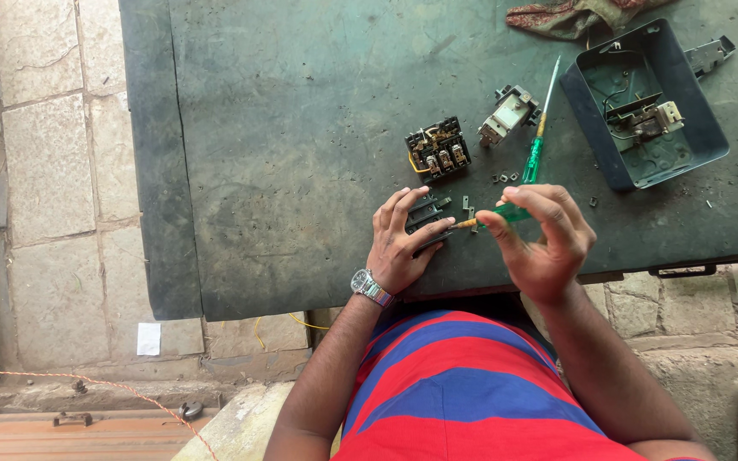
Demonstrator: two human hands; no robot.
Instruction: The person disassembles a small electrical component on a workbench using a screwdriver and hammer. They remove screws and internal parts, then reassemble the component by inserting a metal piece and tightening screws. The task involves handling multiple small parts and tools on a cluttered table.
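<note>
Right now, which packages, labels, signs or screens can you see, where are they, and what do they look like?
White paper slip: on the stone paving left of the table, small rectangle, possibly a label.
Wristwatch: on the left hand wrist, round pale dial, metal band.
No packages, signs or screens visible.

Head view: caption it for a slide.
Left hand steadies a black part while right hand holds a green screwdriver.

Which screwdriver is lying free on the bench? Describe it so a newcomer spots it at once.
Start at the dark green table and find the open blue-grey metal box near its far right corner. Just left of the box lies the screwdriver, slanted, beside a pale switch block. Its clear green handle and long white shaft set it apart; no hand touches it.
</note>
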